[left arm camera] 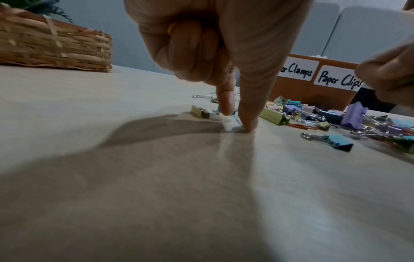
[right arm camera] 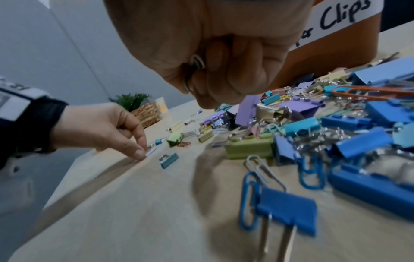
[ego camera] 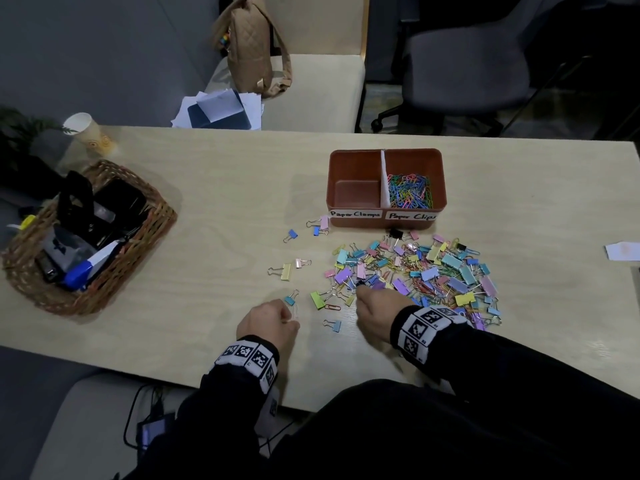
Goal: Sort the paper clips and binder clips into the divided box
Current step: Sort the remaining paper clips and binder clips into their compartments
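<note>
Black sleeves point(ego camera: 519, 362), b/w marker wristbands point(ego camera: 427, 325).

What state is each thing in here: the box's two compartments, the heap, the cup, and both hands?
Paper Clamps compartment: empty.
Paper Clips compartment: partly filled with paper clips.
Heap of clips: unsorted, on the table.
Paper cup: tilted.
Left hand: pinching a pale paper clip at the tabletop.
Right hand: fingers curled, paper clips inside.

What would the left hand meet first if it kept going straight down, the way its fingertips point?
Nothing but the table: the left hand already has its thumb and forefinger tips on it, pinching at a pale paper clip lying flat there. Whether the clip is lifted yet is unclear.
</note>
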### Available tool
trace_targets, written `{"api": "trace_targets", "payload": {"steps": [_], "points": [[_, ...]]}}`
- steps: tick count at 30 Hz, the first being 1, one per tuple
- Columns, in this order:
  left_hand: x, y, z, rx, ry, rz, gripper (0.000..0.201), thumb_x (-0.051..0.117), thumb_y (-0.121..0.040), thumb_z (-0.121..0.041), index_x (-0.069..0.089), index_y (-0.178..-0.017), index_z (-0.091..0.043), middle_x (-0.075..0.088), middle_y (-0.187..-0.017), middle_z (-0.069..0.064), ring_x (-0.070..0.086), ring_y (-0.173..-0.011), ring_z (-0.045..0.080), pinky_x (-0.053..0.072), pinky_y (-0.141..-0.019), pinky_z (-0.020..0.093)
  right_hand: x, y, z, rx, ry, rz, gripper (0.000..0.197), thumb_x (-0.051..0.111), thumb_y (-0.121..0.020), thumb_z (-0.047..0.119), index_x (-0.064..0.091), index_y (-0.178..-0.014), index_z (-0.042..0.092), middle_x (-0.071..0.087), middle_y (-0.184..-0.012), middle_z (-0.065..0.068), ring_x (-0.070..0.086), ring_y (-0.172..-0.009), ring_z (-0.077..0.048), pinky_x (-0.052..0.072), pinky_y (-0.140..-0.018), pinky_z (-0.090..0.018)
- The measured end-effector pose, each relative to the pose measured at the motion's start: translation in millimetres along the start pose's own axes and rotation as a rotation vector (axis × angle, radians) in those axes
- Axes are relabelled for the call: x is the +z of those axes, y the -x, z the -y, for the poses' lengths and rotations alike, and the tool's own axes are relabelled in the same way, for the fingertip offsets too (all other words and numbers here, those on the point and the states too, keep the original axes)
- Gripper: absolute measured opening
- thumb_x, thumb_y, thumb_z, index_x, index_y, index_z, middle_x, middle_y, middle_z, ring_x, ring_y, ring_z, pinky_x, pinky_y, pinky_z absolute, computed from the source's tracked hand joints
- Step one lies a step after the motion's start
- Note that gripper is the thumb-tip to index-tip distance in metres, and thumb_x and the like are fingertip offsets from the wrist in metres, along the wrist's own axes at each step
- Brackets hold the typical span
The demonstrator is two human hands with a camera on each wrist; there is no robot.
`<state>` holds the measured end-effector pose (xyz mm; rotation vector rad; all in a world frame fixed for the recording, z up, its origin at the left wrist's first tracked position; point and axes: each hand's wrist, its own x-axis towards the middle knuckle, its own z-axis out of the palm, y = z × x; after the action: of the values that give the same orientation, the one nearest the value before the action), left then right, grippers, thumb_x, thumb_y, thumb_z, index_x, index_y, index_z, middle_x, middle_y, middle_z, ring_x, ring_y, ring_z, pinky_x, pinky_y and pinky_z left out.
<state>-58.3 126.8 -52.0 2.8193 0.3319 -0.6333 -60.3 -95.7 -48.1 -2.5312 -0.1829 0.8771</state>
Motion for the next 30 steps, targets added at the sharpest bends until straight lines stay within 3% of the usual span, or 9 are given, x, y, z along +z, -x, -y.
{"api": "trace_targets", "payload": {"steps": [2, 4, 8, 11, 14, 17, 22, 26, 30], "points": [[0, -1, 0, -0.03, 0.011, -0.007, 0.018, 0.067, -0.076, -0.042, 0.065, -0.086, -0.027, 0.068, -0.093, -0.008, 0.058, -0.08, 0.017, 0.041, -0.067, 0.021, -6, 0, -3, 0.023, -0.062, -0.03, 0.025, 0.029, -0.1, 0.037, 0.044, -0.094, 0.018, 0.058, -0.08, -0.003, 0.059, -0.078, -0.024, 0.052, -0.073, -0.038], [0, -3, -3, -0.03, 0.0, -0.004, 0.021, 0.065, -0.077, -0.043, 0.066, -0.091, -0.027, 0.068, -0.094, -0.008, 0.061, -0.084, 0.018, 0.042, -0.068, 0.021, -16, 2, -4, 0.045, -0.113, -0.094, 0.026, 0.031, -0.102, 0.038, 0.046, -0.094, 0.017, 0.059, -0.079, -0.001, 0.056, -0.073, -0.019, 0.047, -0.067, -0.029], [-1, -10, -13, -0.009, -0.07, 0.043, 0.019, 0.057, -0.08, -0.032, 0.068, -0.096, -0.026, 0.067, -0.098, -0.002, 0.061, -0.089, 0.023, 0.045, -0.071, 0.022, -61, 1, -17, 0.181, -0.431, -0.37, 0.023, 0.037, -0.101, 0.025, 0.048, -0.086, 0.011, 0.059, -0.072, -0.004, 0.056, -0.066, -0.021, 0.038, -0.054, -0.024], [-3, -14, -18, -0.02, -0.113, 0.065, 0.019, 0.056, -0.077, -0.024, 0.068, -0.092, -0.025, 0.067, -0.094, -0.001, 0.059, -0.083, 0.023, 0.047, -0.07, 0.023, -111, -7, -29, 0.254, -0.536, -0.542, 0.021, 0.038, -0.102, 0.026, 0.048, -0.093, 0.01, 0.054, -0.078, -0.002, 0.049, -0.064, -0.014, 0.033, -0.051, -0.023], [-2, -16, -23, 0.002, -0.178, 0.073, 0.018, 0.054, -0.075, -0.023, 0.066, -0.088, -0.019, 0.067, -0.089, 0.002, 0.06, -0.08, 0.024, 0.047, -0.067, 0.023, -155, -27, -39, 0.277, -0.485, -0.625, 0.018, 0.04, -0.1, 0.024, 0.051, -0.097, 0.01, 0.059, -0.085, -0.006, 0.055, -0.073, -0.022, 0.039, -0.059, -0.029], [-1, -17, -24, 0.094, -0.254, 0.078, 0.02, 0.053, -0.079, -0.028, 0.065, -0.092, -0.016, 0.068, -0.092, 0.004, 0.061, -0.083, 0.027, 0.041, -0.065, 0.023, -178, -45, -44, 0.312, -0.502, -0.606, 0.018, 0.042, -0.097, 0.026, 0.053, -0.104, 0.014, 0.065, -0.099, -0.013, 0.063, -0.087, -0.031, 0.055, -0.075, -0.044], [-5, -10, -25, 0.172, -0.134, 0.004, 0.019, 0.044, -0.088, -0.032, 0.052, -0.091, -0.015, 0.063, -0.092, 0.006, 0.055, -0.081, 0.028, 0.039, -0.066, 0.029, -175, -39, -44, 0.26, -0.403, -0.561, 0.041, 0.052, -0.096, 0.035, 0.046, -0.133, 0.022, 0.058, -0.128, -0.005, 0.057, -0.112, -0.025, 0.045, -0.089, -0.03], [-11, -13, -39, 0.252, 0.063, 0.055, 0.02, 0.036, -0.096, -0.027, 0.045, -0.088, -0.012, 0.057, -0.075, 0.008, 0.053, -0.072, 0.028, 0.043, -0.063, 0.033, -149, -13, -49, 0.128, -0.471, -0.644, 0.034, 0.055, -0.095, 0.022, 0.05, -0.129, 0.024, 0.059, -0.13, 0.003, 0.057, -0.115, -0.019, 0.046, -0.1, -0.036], [-31, -20, -80, 0.427, 0.197, 0.077, 0.022, 0.038, -0.098, -0.023, 0.042, -0.079, -0.014, 0.057, -0.066, 0.008, 0.057, -0.063, 0.028, 0.047, -0.06, 0.037, -112, 22, -60, 0.132, -0.47, -0.637, 0.026, 0.057, -0.094, 0.014, 0.056, -0.118, 0.024, 0.064, -0.114, 0.006, 0.06, -0.098, -0.012, 0.051, -0.085, -0.03]]}}
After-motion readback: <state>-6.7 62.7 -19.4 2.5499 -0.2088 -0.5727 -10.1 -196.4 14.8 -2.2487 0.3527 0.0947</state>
